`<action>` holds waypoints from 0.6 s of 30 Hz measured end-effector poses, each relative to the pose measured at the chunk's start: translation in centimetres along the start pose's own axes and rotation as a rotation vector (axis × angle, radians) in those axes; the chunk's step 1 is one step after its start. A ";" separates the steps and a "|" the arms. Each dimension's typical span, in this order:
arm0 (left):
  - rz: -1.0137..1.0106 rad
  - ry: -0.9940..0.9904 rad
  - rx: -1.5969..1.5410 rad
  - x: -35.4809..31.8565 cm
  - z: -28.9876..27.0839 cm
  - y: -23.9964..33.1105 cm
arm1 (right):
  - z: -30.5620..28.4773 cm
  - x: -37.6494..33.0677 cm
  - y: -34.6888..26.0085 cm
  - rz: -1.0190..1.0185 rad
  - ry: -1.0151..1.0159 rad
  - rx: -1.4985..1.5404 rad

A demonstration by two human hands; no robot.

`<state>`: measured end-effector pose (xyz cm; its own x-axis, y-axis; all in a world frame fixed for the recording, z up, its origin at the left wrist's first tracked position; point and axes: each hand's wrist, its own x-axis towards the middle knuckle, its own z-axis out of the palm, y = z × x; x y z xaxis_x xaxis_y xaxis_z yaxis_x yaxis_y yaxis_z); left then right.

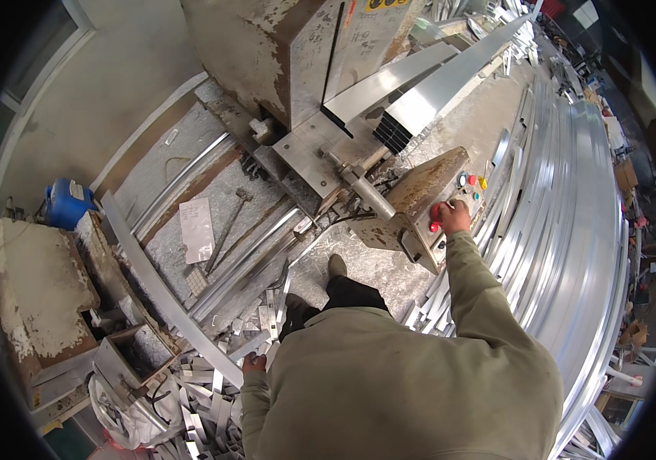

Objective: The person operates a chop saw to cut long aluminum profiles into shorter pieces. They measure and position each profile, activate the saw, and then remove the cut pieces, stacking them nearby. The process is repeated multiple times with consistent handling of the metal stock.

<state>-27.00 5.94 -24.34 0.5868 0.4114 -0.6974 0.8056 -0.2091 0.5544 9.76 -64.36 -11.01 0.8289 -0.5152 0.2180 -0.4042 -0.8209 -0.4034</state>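
Note:
My right hand [454, 217] is stretched out to a rusty control box [420, 192] and presses on a red button [436, 212] at its near edge; more coloured buttons [472, 181] sit just beyond. My left hand [254, 363] hangs low by my side with the fingers curled, above a heap of short aluminium offcuts [209, 395]; whether it holds anything is unclear. Two long aluminium profiles [428, 84] lie in the big worn cutting machine [305, 54] ahead of me.
Long aluminium strips [573, 215] are stacked along the right. A hammer [228, 222] and a sheet of paper [197, 228] lie on the chip-covered bed at left. A metal bin [132, 356], a blue container [67, 201] and a bent strip [152, 284] stand at left.

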 end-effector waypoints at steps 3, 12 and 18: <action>0.027 -0.021 -0.062 -0.7 0.3 -0.5 | -2.0 -0.4 -6.1 -0.181 0.103 0.103; 0.013 0.035 -0.113 -0.6 0.6 0.3 | -1.0 3.1 -36.4 0.377 -0.614 1.359; 0.064 0.079 -0.192 -2.2 1.7 -1.1 | 10.5 11.3 -39.3 0.638 -0.342 0.943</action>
<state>-29.04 3.75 -24.23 0.6222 0.4726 -0.6241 0.7317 -0.0677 0.6782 39.10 -35.37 -2.05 0.6992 -0.5555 -0.4500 -0.4557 0.1387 -0.8793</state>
